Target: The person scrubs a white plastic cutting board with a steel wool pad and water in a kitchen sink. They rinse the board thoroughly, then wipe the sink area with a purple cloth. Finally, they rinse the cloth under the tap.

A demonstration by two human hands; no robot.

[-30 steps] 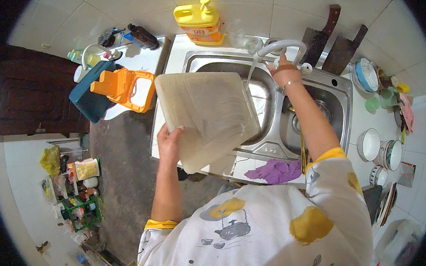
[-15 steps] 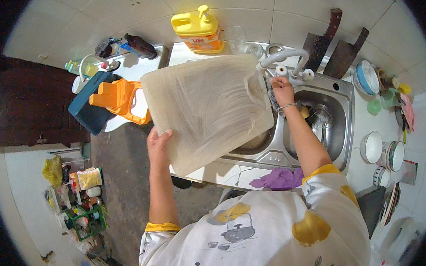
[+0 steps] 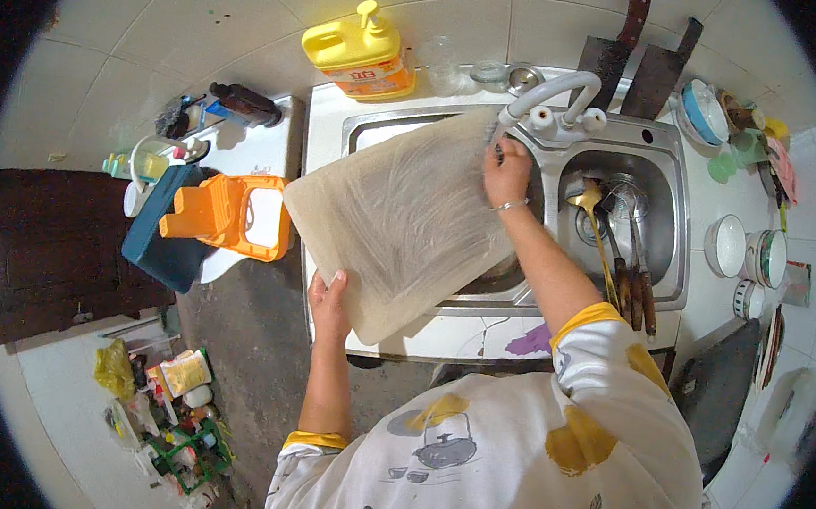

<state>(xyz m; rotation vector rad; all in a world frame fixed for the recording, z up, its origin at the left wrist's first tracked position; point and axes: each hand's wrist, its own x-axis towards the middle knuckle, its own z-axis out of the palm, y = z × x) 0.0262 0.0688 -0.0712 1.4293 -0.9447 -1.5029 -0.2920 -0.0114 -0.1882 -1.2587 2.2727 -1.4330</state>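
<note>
A large beige cutting board (image 3: 401, 221) with wet, streaky smears is tilted across the left basin of the steel sink (image 3: 680, 264). My left hand (image 3: 330, 308) grips its lower left edge, thumb on top. At the board's far right edge, just under the grey faucet (image 3: 554, 93), my right hand (image 3: 508, 174) is closed on a grey scouring pad (image 3: 498, 152), mostly hidden by the fingers. In the right basin lie a gold-coloured ladle (image 3: 586, 199) and several other long-handled utensils.
A yellow pump jug (image 3: 360, 57) stands behind the sink. Two cleavers (image 3: 655, 83) lean on the wall. Bowls (image 3: 725, 246) line the right counter. An orange plastic container (image 3: 240, 216) is at the left; a purple cloth (image 3: 530, 341) lies on the front edge.
My right hand has moved left from beside the faucet onto the board's far edge. The board and my left hand have shifted slightly right and nearer. The right basin's utensils show more fully.
</note>
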